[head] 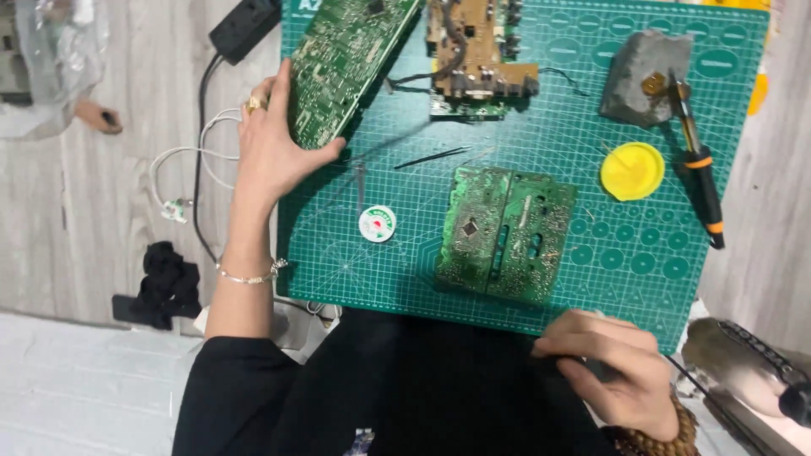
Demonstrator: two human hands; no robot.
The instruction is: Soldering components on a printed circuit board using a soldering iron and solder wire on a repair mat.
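- Far left: crumpled clear plastic bag (52, 51) on the pale wood floor (127, 253); white cable (182, 165) looped near it, black power strip (245, 25) with its black cord running down past the mat edge.
- Black cloth lump (167, 283) lies on the floor, just left of the forearm.
- Left hand (269, 139): fingers wrapped over the lower-left end of the long green circuit board (346, 63), thumb pressed on the board's near corner, so a closed grasp on the edge. Ring and thin bracelet visible.
- Long green circuit board lies tilted at the top-left of the green cutting mat (507, 152), solder side up, its lower end in the hand.
- Handling judgement: board looks stiff, light, thin; solder points are sharp, parts underneath fragile. Best held by the bare edges, as now, not by the face.
- Mid mat: small solder-wick spool (377, 224), thin tweezers (431, 157), brown board with wires (477, 51) at top.
- Second green board (505, 232) lies flat mid-mat, untouched.
- Right hand (610, 363): at the near mat edge, fingers curled in against dark clothing; a thin black wire runs off beside it, cannot tell if it is gripped.
- Right side: grey block (642, 76), yellow lid (632, 171), soldering iron (699, 173).
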